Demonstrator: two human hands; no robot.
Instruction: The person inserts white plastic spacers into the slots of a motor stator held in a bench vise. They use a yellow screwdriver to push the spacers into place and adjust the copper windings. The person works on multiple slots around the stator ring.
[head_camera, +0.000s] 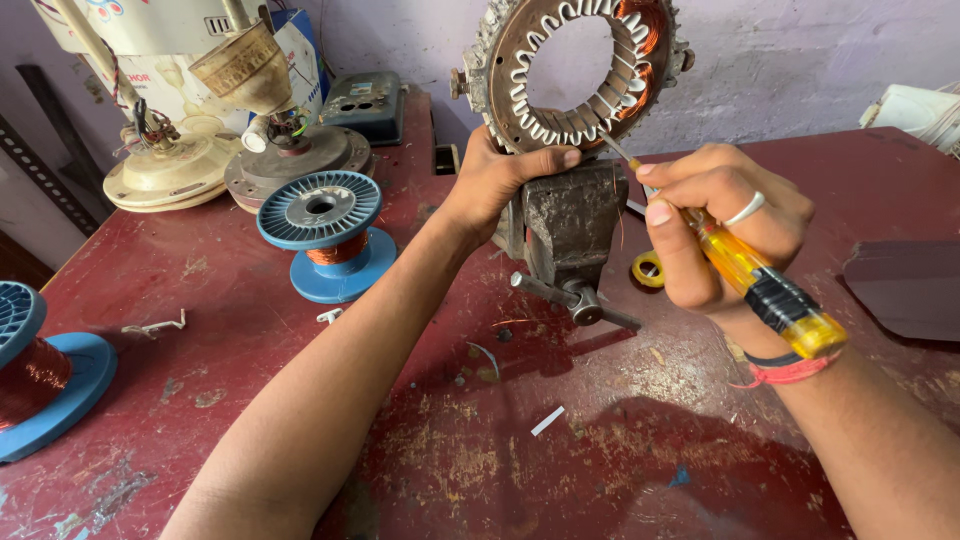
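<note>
While the left hand (497, 178) clamps the metal ring (575, 65) held upright in the vise (566, 225), the right hand (722, 225) grips a screwdriver (740, 262) at its slots, where only one side shows copper winding.

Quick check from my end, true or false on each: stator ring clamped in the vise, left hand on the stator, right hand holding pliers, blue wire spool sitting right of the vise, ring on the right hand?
1. The stator ring sits in the bench vise. True.
2. The left hand grips the stator's lower edge. True.
3. The right hand holds pliers. False: it holds a yellow-handled screwdriver, tip at the windings.
4. The blue wire spool stands right of the vise. False: it stands to the left.
5. A finger of the right hand wears a ring. True.
</note>
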